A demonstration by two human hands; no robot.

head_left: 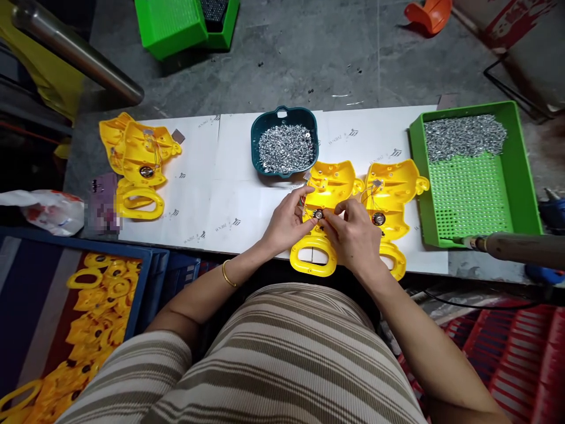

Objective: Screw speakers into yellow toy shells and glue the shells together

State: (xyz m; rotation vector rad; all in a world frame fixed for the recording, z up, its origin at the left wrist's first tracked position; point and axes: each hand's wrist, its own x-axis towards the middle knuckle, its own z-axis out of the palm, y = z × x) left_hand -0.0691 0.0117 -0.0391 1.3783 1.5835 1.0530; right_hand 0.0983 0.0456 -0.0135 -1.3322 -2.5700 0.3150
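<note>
In front of me a yellow plastic shell half (333,179) with a loop handle lies open side up. My left hand (286,221) grips its left edge, fingers curled beside some thin wires and the thumb at a small round metal-centred part (318,214). From the other side my right hand (356,235) reaches in with thumb and forefinger pinched by that round part; anything between these fingertips is too small to make out. A similar yellow shell half (391,185), with wires and a round part, lies to the right, partly hidden behind my right hand.
A dark green basket (255,141) of small metal pieces stands behind my hands. At right is a green tray (523,176) with more metal pieces, a screwdriver-like tool (521,247) before it. Stacked yellow shells (141,156) lie left; a blue crate (143,282) holds more.
</note>
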